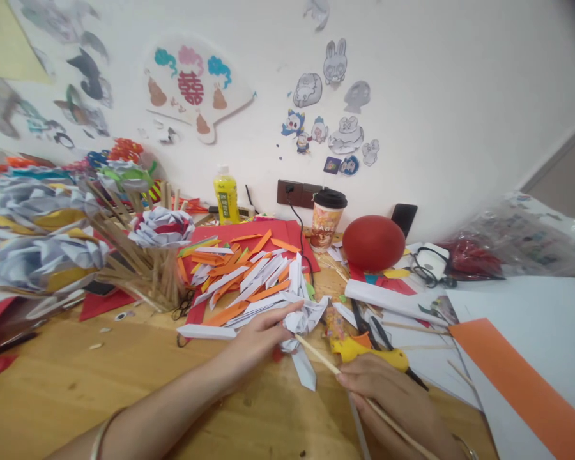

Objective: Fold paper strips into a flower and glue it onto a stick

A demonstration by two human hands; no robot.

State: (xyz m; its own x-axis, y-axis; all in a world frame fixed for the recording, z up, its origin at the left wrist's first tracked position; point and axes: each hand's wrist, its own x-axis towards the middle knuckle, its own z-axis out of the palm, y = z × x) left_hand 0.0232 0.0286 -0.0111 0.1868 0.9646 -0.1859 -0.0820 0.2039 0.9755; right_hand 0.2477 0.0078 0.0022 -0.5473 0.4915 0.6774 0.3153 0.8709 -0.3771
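A white folded-paper flower [301, 319] sits in my left hand [264, 327], whose fingers curve round its left side. From the flower a thin wooden stick [317, 355] runs down to the right, and my right hand [388, 391] pinches it. One long white paper petal [303, 368] hangs below the flower. Just behind my right hand lies a yellow glue gun [364, 351], with black-handled scissors [379, 329] beside it. Behind my left hand, folded orange and white paper strips [249, 275] are heaped on red paper [293, 233].
Finished paper flowers [43, 236] and bundled sticks [158, 278] stand at the left. Along the wall are a yellow bottle [226, 197], a lidded cup [326, 220] and a red balloon [374, 243]. An orange strip [522, 386] lies on white paper [551, 319] at the right.
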